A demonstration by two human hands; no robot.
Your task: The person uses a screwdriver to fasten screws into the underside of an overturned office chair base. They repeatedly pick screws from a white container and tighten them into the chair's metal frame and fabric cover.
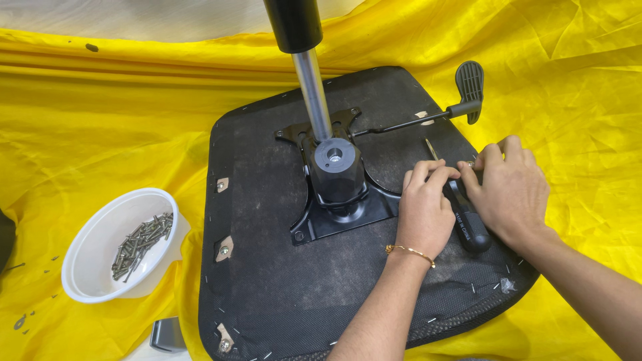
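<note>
- Screwdriver (468,224) with a black handle is lying on the upturned chair seat (267,281), near the seat's right edge, its thin metal shaft (432,149) pointing away toward the far edge.
- Left hand (423,212) is resting palm down on the seat, just left of the handle, fingers curled loosely together; its fingertips are touching the tool where handle and shaft are meeting. A thin gold bracelet (410,252) is sitting on that wrist.
- Right hand (511,190) is lying just right of the handle, fingers bent and drawn in; its fingertips seem to be pinching something small (471,163) and metallic beside the shaft, though I cannot tell what it is.
- Neither hand is fully wrapping the handle, which is showing between them.
- The seat is lying underside up on a yellow sheet (100,120), its black fabric covering edged with staples.
- A black metal mounting plate (341,214) is sitting at the seat's middle, with a gas lift cylinder (311,87) standing up from it toward the camera.
- A lever with a black paddle (470,83) is reaching out from the plate toward the seat's far right corner.
- A white bowl (90,267) holding screws (142,243) is sitting on the sheet, well apart from both hands, off the seat's left edge.
</note>
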